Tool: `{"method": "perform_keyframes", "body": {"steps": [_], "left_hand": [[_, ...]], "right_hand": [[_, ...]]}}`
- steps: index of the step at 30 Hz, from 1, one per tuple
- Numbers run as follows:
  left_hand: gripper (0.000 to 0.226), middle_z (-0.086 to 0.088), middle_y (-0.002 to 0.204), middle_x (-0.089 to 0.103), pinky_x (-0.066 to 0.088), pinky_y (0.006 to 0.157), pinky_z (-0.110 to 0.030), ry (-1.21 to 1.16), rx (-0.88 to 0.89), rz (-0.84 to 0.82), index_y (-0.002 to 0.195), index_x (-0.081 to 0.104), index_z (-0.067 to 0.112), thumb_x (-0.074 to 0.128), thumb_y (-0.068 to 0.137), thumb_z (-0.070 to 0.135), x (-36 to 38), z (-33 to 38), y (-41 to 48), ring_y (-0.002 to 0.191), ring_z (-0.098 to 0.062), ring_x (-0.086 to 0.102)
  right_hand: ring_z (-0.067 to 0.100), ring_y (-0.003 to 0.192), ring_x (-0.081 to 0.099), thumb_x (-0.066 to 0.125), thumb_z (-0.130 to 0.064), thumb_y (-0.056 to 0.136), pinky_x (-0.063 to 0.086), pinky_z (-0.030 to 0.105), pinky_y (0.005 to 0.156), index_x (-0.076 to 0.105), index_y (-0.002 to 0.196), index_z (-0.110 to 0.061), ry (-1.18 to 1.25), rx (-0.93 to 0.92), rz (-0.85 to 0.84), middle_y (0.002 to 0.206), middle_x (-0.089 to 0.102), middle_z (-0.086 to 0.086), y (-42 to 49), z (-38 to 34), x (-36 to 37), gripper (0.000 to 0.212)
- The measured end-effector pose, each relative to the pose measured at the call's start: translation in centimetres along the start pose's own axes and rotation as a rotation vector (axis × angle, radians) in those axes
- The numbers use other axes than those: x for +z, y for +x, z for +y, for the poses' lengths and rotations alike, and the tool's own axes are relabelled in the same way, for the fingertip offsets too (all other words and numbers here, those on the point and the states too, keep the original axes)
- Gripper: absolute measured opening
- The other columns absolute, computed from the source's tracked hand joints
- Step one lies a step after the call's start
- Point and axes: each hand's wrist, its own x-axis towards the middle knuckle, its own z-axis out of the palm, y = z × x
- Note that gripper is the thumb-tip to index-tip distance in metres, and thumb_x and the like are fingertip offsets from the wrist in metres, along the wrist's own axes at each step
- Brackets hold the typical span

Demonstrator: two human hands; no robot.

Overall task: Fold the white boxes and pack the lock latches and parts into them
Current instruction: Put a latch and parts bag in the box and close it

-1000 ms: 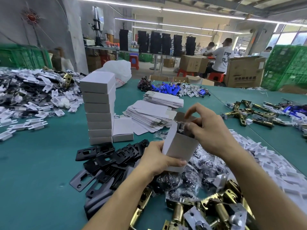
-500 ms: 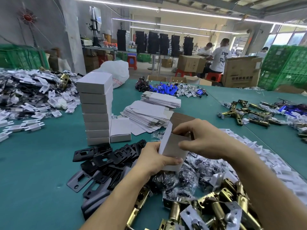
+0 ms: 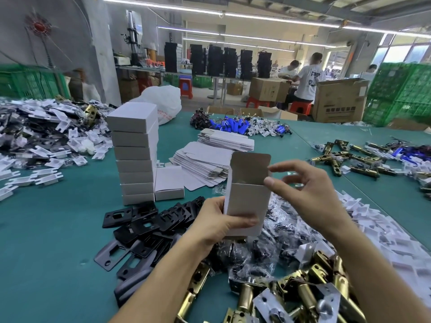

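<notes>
the left hand (image 3: 217,227) grips a small white cardboard box (image 3: 245,201) by its lower half, thumb across the front face and fingers wrapped behind, holding it upright above the green-topped table (image 3: 46,229). the box's mouth is open and its brown-lined lid flap stands straight up. the right hand (image 3: 310,197) is at the box's upper right corner, fingers loosely spread and holding nothing, with the thumb tip against the right edge at the mouth and the index finger just beside the flap. directly beneath the box lies a heap of clear plastic bags of dark small parts (image 3: 268,248), and nearer the camera a pile of brass-coloured lock latches (image 3: 303,292). flat black metal strike plates (image 3: 149,224) are scattered to the left of the hands. behind them stands a tall stack of closed white boxes (image 3: 136,155), one more closed white box (image 3: 169,183) touching its base, and a spread of flat unfolded white box blanks (image 3: 205,164) to the right of that.
</notes>
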Motion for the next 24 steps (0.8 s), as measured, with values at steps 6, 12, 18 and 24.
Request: {"method": "perform_keyframes", "body": {"steps": [6, 12, 18, 24], "left_hand": [[0.045, -0.012, 0.099, 0.077, 0.062, 0.072, -0.044, 0.003, 0.064, -0.057, 0.106, 0.073, 0.006, 0.088, 0.064, 0.015, 0.3, 0.0, -0.3, 0.091, -0.029, 0.075], [0.06, 0.013, 0.099, 0.073, 0.061, 0.078, -0.032, 0.585, 0.37, 0.087, 0.127, 0.058, 0.039, 0.076, 0.074, 0.062, 0.8, -0.3, -0.5, 0.09, 0.0, 0.069], [0.044, 0.027, 0.114, 0.067, 0.06, 0.083, -0.025, 0.295, 0.576, 0.111, 0.12, 0.06, 0.054, 0.078, 0.084, 0.036, 0.3, 0.3, -0.4, 0.099, -0.003, 0.071], [0.023, 0.016, 0.108, 0.072, 0.053, 0.072, -0.018, 0.319, 0.552, 0.095, 0.105, 0.072, 0.044, 0.07, 0.082, 0.04, 0.7, 0.5, -0.3, 0.096, -0.003, 0.068]], "right_hand": [[0.019, 0.09, 0.073, 0.068, -0.029, 0.08, 0.061, 0.033, 0.077, 0.07, 0.106, -0.027, 0.219, -0.032, -0.259, 0.101, 0.074, -0.003, -1.4, 2.0, 1.0, 0.026], [0.023, 0.084, 0.073, 0.067, -0.027, 0.081, 0.061, 0.038, 0.074, 0.073, 0.101, -0.026, 0.237, -0.033, -0.191, 0.093, 0.076, 0.0, -2.1, 3.6, -0.1, 0.021], [0.012, 0.096, 0.068, 0.063, -0.03, 0.084, 0.059, 0.041, 0.085, 0.072, 0.112, -0.031, 0.121, 0.003, -0.24, 0.103, 0.071, -0.013, -1.8, 3.4, -0.4, 0.03], [0.009, 0.096, 0.066, 0.067, -0.012, 0.089, 0.059, 0.039, 0.083, 0.071, 0.108, -0.034, 0.13, -0.027, -0.234, 0.107, 0.066, -0.018, -1.7, 3.1, -0.3, 0.03]]}}
